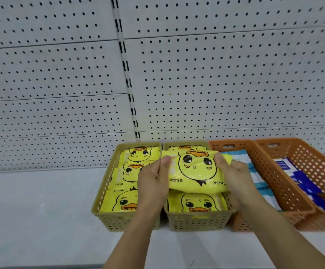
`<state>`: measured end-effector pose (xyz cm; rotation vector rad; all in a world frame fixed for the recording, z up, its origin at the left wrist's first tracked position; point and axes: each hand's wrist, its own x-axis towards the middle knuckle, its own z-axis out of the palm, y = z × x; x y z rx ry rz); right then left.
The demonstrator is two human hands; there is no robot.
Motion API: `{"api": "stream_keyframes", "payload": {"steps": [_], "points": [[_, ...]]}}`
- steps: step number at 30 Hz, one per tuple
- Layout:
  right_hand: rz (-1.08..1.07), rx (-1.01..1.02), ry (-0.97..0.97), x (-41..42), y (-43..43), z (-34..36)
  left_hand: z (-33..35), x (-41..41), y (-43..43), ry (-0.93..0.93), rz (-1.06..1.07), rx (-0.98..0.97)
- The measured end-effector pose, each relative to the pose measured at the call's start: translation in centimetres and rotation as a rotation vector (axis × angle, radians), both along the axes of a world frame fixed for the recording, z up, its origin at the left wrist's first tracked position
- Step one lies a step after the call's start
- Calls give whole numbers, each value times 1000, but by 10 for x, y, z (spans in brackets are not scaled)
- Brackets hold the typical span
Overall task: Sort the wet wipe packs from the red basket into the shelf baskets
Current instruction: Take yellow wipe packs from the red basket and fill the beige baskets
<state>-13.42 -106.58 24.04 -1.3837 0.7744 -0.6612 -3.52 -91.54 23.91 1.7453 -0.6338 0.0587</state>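
A yellow wet wipe pack with a duck face (194,171) is held over the second tan shelf basket (198,220). My left hand (153,181) grips its left end and my right hand (233,175) grips its right end, thumbs on top. Another duck pack (194,203) lies in that basket below it. The tan basket to the left (107,216) holds several duck packs (122,200). The red basket is not in view.
Two orange baskets stand to the right: the nearer one (270,181) holds blue-and-white striped packs (254,175), the far one (316,164) dark blue packs (301,179). All sit on a grey shelf (41,210) backed by a white pegboard (60,74).
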Motion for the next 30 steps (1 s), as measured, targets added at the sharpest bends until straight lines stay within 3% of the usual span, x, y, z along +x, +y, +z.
{"api": "stream_keyframes", "payload": {"steps": [2,3,7,10,12,14,16,17,21,24,28,30], "points": [[-1,53,33,-4,-2,-2,-5,4,-2,192,-61,92],[14,61,65,-6,-2,-4,-10,7,0,173,-39,221],[83,-116,215,-6,-3,-18,-17,-2,11,-213,90,573],[118,-321,414,3,-2,-24,-30,-21,10,-410,-212,817],[145,-514,552,5,-2,-26,-44,-22,12,-516,-309,982],[122,-834,692,2,1,-30,-49,-21,14,-537,-321,1040],[100,-1226,687,0,10,-35,-53,-19,10,-551,-373,1050],[163,-1315,657,-2,16,-35,-54,-18,9,-526,-410,1086],[681,-999,879,-8,31,-42,-43,-14,18,-566,-479,1180],[762,-952,968,-6,29,-39,-48,-10,33,-622,-340,1141],[791,-916,997,-1,26,-37,-45,-8,32,-493,-439,1138],[722,-963,972,-2,28,-38,-44,-8,28,-516,-422,1128]]}}
